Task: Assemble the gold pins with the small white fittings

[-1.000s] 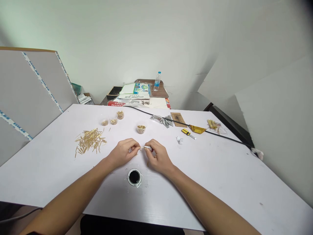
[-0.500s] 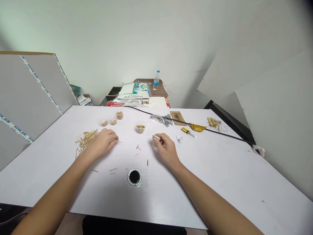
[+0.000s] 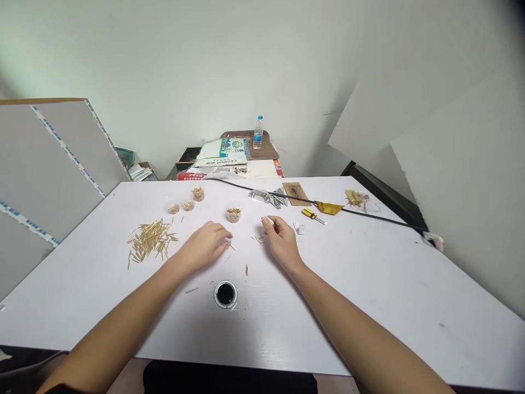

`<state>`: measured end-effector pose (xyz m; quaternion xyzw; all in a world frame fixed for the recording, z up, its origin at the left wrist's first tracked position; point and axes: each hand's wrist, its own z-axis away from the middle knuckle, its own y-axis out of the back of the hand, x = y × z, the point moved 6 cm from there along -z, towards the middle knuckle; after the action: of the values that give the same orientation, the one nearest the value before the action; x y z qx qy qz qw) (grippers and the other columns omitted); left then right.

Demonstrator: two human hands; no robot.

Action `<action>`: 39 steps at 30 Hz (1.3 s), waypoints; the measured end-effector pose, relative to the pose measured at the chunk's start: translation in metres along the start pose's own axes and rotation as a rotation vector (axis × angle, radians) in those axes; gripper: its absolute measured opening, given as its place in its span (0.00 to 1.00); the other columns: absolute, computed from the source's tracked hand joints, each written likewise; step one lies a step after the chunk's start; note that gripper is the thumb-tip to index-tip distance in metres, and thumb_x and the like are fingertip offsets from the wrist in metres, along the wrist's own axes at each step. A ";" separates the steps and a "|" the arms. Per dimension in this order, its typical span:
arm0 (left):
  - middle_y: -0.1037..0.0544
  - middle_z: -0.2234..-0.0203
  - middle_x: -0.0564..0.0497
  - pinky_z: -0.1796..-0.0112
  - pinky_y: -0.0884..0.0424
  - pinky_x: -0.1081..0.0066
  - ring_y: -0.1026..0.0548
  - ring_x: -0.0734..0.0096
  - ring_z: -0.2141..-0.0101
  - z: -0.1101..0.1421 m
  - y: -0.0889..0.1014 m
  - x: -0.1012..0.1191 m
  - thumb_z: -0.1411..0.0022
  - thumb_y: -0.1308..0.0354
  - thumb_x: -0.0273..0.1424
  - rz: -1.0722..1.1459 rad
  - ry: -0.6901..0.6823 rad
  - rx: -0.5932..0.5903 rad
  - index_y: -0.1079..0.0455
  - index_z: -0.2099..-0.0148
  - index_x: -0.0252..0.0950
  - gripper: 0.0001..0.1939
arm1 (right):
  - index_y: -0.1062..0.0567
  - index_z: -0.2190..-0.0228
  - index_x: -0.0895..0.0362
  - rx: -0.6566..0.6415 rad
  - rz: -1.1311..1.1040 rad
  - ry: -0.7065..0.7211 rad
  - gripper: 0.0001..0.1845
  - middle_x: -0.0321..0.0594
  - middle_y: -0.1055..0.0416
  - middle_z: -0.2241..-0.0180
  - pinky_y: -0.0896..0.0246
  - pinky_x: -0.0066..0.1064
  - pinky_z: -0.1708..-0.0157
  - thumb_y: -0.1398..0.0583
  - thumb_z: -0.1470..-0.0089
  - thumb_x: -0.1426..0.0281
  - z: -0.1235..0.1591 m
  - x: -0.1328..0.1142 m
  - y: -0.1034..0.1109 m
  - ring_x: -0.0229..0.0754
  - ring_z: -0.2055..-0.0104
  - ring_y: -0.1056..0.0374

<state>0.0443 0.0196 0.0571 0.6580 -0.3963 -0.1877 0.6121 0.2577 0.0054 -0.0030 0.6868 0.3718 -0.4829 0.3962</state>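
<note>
My left hand (image 3: pixel 207 243) is low over the middle of the table, thumb and forefinger slightly apart beside a thin gold-coloured pin (image 3: pixel 232 248); nothing shows between them. My right hand (image 3: pixel 282 241) pinches a small white rod (image 3: pixel 268 220), mostly covered by the fingers. Several loose pins (image 3: pixel 258 239) lie just left of the right hand. A big pile of gold-coloured pins (image 3: pixel 150 241) spreads to the left of my left hand. Beyond the hands stands a small clear cup (image 3: pixel 233 216) filled with gold-coloured pieces. A round dish of black liquid (image 3: pixel 225 294) sits nearer me.
Small tubs of gold pieces (image 3: pixel 188 206) stand at the back left. On the right are a yellow-black screwdriver (image 3: pixel 314 215), a brown card (image 3: pixel 296 192), silver packets (image 3: pixel 262 196) and a black cable (image 3: pixel 381 219). A water bottle (image 3: pixel 257 135) stands behind the table.
My left hand went left to beside the pile with a pin, then came back to the middle, its fingers now apart. My right hand moved right and slightly away, keeping the white rod.
</note>
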 end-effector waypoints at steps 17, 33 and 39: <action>0.22 0.70 0.45 0.63 0.30 0.67 0.25 0.64 0.67 -0.062 -0.029 0.019 0.39 0.46 0.23 0.025 0.049 -0.093 0.25 0.65 0.31 0.07 | 0.23 0.60 0.59 -0.083 0.043 0.060 0.23 0.39 0.28 0.73 0.40 0.33 0.70 0.42 0.42 0.52 0.003 -0.003 -0.005 0.42 0.71 0.36; 0.20 0.66 0.47 0.63 0.26 0.67 0.22 0.66 0.64 0.117 0.031 -0.003 0.39 0.50 0.29 0.550 0.436 0.288 0.36 0.67 0.37 0.05 | 0.20 0.63 0.56 -0.288 0.096 0.217 0.16 0.42 0.22 0.68 0.37 0.35 0.66 0.40 0.41 0.57 0.040 -0.028 -0.035 0.43 0.69 0.32; 0.32 0.38 0.41 0.37 0.43 0.45 0.44 0.51 0.32 0.138 -0.032 0.072 0.36 0.53 0.21 0.003 0.133 0.247 0.34 0.57 0.36 0.09 | 0.21 0.62 0.58 -0.235 0.058 0.111 0.21 0.40 0.25 0.73 0.39 0.34 0.69 0.39 0.43 0.53 0.032 -0.013 -0.033 0.42 0.72 0.35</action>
<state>-0.0031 -0.1273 0.0191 0.7390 -0.3758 -0.0925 0.5515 0.2129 -0.0113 -0.0033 0.6719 0.4270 -0.3856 0.4664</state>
